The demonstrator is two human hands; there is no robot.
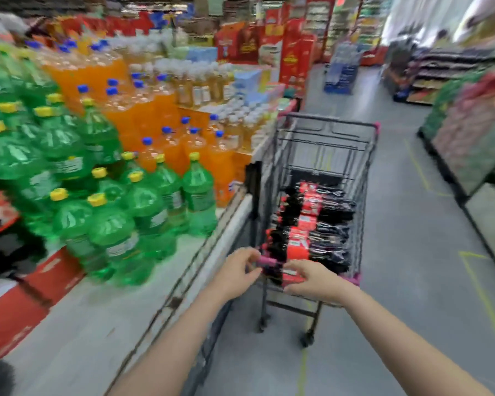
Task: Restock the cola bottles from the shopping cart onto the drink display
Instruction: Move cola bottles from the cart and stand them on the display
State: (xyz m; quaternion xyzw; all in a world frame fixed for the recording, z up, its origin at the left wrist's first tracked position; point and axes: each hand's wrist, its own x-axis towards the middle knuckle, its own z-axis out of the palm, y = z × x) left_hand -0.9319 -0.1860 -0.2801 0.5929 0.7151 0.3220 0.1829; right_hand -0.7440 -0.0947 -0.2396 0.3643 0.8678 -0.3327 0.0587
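Note:
Several cola bottles with red labels lie on their sides in the black wire shopping cart, which stands in the aisle beside the drink display. My right hand grips the nearest cola bottle at its red label, at the cart's near edge. My left hand curls its fingers and thumb round the neck end of that bottle, right at the pink cart handle. The frame is blurred, so the exact contact is hard to make out.
On the low display platform stand green soda bottles with yellow caps, then orange soda bottles with blue caps, then paler drinks further back. Red crates sit at the near left. The grey aisle floor runs on to the right, with shelves beyond.

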